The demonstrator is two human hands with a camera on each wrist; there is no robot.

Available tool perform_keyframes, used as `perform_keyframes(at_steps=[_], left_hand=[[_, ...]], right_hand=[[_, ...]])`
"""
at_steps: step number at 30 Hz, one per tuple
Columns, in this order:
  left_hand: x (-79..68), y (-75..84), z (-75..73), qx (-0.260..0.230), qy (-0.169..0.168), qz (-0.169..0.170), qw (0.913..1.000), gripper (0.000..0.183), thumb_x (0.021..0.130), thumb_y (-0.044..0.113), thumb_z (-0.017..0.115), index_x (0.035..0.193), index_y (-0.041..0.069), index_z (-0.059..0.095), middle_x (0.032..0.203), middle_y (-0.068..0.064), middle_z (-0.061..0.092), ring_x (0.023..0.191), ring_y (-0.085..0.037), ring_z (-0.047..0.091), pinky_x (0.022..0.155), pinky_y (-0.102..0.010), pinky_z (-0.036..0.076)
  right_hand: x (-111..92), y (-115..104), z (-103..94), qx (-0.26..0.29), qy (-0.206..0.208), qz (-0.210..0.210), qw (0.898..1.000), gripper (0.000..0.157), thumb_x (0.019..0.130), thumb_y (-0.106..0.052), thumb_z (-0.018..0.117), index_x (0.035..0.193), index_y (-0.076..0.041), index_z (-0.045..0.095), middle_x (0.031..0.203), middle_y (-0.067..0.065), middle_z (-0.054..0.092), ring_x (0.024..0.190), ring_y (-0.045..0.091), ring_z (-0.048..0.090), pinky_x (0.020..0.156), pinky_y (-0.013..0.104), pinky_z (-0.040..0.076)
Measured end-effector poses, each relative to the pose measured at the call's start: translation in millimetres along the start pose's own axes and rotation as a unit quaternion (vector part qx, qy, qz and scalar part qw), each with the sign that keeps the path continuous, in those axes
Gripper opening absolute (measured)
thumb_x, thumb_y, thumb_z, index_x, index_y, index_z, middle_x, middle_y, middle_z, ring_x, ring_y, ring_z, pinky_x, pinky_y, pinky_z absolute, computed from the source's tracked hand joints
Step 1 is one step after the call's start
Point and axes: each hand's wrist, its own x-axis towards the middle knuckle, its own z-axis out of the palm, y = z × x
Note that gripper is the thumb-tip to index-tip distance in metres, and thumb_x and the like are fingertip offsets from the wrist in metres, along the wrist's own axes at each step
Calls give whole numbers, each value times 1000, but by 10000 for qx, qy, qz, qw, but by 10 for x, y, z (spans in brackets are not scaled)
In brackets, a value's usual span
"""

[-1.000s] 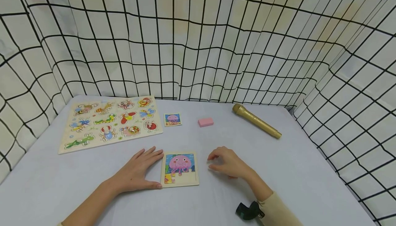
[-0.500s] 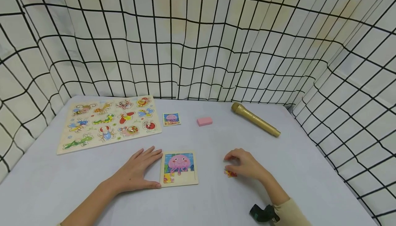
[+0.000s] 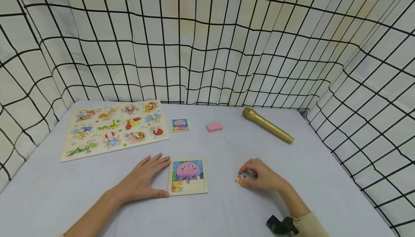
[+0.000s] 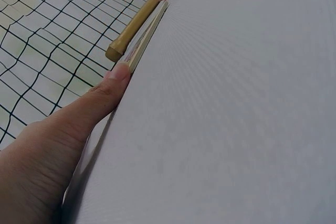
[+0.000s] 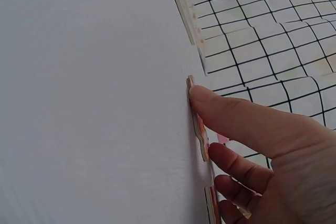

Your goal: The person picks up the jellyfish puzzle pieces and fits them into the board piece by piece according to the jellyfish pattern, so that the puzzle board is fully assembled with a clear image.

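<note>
A small square wooden jigsaw tray [image 3: 204,183] carries a pink jellyfish picture, with bare wood at its lower right. My left hand [image 3: 146,179] lies flat left of it, fingers spread, fingertips and thumb touching its left edge. In the left wrist view the thumb [image 4: 107,85] meets the tray's edge [image 4: 148,38]. To the right, my right hand [image 3: 262,176] pinches a yellow and purple jigsaw piece [image 3: 241,180] between thumb and forefinger, at table level. The right wrist view shows this piece [image 5: 197,121] by the thumb, and a second piece [image 5: 211,205] beside the other fingers.
Behind the tray lie a small jellyfish picture card [image 3: 179,125] and a pink block [image 3: 214,127]. A wooden insect puzzle board [image 3: 116,130] is at the back left, a gold microphone [image 3: 268,125] at the back right. Black netting [image 3: 181,46] surrounds the white table.
My right hand has moved right, away from the tray, and its fingers have come round a jigsaw piece that now shows a yellow and purple face. The left hand stays at the tray.
</note>
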Motion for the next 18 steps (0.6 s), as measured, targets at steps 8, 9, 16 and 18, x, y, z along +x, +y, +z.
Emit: perform_keyframes(at_steps=[8,9,16,18], left_hand=[[-1,7,6,-8,-32,-53,10000,101,65,77,55,138,8,42,140,-5,42,134,-27,26,109,-48,13],[-1,9,6,-7,-39,-59,10000,101,65,77,55,138,8,42,140,-5,42,134,-27,26,109,-48,13],[3,9,-2,-4,-28,-46,10000,102,64,77,56,137,7,42,140,-6,42,134,-28,26,108,-49,13],[4,6,-2,-4,-2,-22,10000,102,64,76,56,137,7,42,140,-6,42,134,-28,26,108,-49,13]], right_hand=[[-21,20,-7,131,-113,8,9999,25,76,-31,74,97,-20,65,95,-10,59,81,13,43,66,23,36],[-21,21,-6,134,-121,18,9998,25,76,-31,74,97,-20,64,94,-10,59,80,13,42,66,23,36],[-16,-6,-8,287,-163,58,9994,26,76,-26,75,94,-18,58,87,-7,55,79,11,47,66,23,42],[-10,-16,-7,432,-156,92,9989,23,78,-23,73,93,-18,56,84,-6,55,76,9,49,64,22,44]])
